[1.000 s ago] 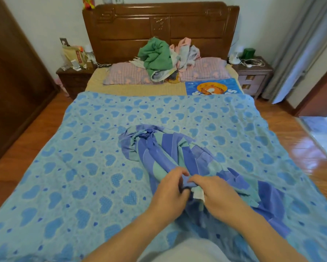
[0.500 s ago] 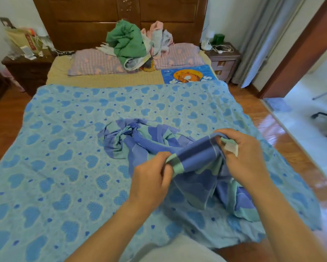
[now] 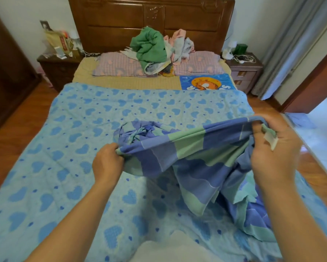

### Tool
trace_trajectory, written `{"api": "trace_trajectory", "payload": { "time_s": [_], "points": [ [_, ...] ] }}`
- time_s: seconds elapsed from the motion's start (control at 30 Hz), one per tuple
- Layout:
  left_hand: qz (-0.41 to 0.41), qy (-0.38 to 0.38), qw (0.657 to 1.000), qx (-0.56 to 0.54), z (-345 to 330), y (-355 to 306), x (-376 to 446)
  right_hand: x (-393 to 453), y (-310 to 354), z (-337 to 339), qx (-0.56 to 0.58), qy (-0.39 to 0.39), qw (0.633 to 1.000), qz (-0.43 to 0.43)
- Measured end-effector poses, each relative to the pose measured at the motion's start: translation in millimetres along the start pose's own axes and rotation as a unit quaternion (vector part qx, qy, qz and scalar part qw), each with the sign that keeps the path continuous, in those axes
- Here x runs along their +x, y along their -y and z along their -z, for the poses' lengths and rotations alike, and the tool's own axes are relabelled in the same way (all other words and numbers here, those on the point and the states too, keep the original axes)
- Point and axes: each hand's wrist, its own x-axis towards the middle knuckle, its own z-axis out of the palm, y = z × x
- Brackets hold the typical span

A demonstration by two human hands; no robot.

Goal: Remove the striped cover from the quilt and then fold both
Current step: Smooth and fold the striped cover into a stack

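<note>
Hands, left (image 3: 108,163) and right (image 3: 272,150), gripping striped cover (image 3: 193,157) edge, seemingly taut, above quilt (image 3: 64,148)

striped cover (image 3: 187,148) stretched between hands, heart-print quilt (image 3: 64,148)

- 1 head-worn wide-angle view, looking forward and down along the bed (image 3: 79,118) from its foot.
- Headboard (image 3: 151,21) at top centre; forearms close at the frame's bottom.
</note>
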Motion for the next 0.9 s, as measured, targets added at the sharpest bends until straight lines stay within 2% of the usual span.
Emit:
{"api": "trace_trajectory", "payload": {
  "time_s": [0.07, 0.17, 0.23, 0.3, 0.37, 0.4, 0.43, 0.5, 0.53, 0.57, 0.6, 0.7, 0.83, 0.9],
  "points": [
    [0.039, -0.019, 0.999, 0.004, 5.6, 17.4, 9.4, 7.3, -14.9, 2.7, -0.028, -0.019, 0.999, -0.011],
    [0.040, -0.029, 0.999, -0.014, 15.3, 28.2, 18.9, 10.8, -37.4, 3.9, -0.073, -0.012, 0.997, -0.034],
    [0.037, -0.010, 0.993, -0.112, 20.4, 22.9, 18.7, 12.3, -48.2, 5.4, -0.091, -0.026, 0.993, -0.064],
    [0.047, 0.036, 0.966, -0.251, 28.4, 10.5, 11.9, 14.0, -58.9, 10.6, -0.126, -0.025, 0.988, -0.090],
    [0.047, 0.128, 0.942, -0.306, 36.8, 5.9, 1.3, 12.2, -71.5, 17.6, -0.177, 0.039, 0.978, -0.104],
    [0.046, 0.204, 0.930, -0.301, 40.6, 7.1, -3.7, 9.8, -77.9, 19.4, -0.201, 0.074, 0.971, -0.105],
    [0.053, 0.301, 0.903, -0.303, 41.4, 11.8, -7.7, 6.8, -84.3, 19.9, -0.223, 0.100, 0.964, -0.108],
    [0.096, 0.482, 0.801, -0.342, 42.5, 22.6, -18.2, 1.0, -101.6, 16.8, -0.256, 0.131, 0.948, -0.135],
    [0.115, 0.522, 0.757, -0.374, 41.4, 26.8, -23.0, -1.0, -112.3, 14.1, -0.273, 0.145, 0.939, -0.153],
    [0.134, 0.533, 0.727, -0.411, 39.5, 30.8, -26.9, -3.0, -122.7, 12.0, -0.295, 0.163, 0.925, -0.177],
    [0.164, 0.512, 0.714, -0.448, 39.7, 28.7, -30.5, -5.5, -133.1, 10.7, -0.321, 0.178, 0.907, -0.206],
    [0.232, 0.421, 0.703, -0.524, 36.8, 20.1, -37.3, -16.2, -161.6, 12.2, -0.357, 0.188, 0.875, -0.268],
    [0.183, 0.390, 0.663, -0.612, 34.1, 29.2, -41.0, -30.6, -175.5, 9.6, -0.385, 0.189, 0.853, -0.298],
    [0.150, 0.384, 0.679, -0.607, 30.9, 39.7, -39.8, -34.3, -177.1, 6.6, -0.381, 0.182, 0.851, -0.311]
  ]
}}
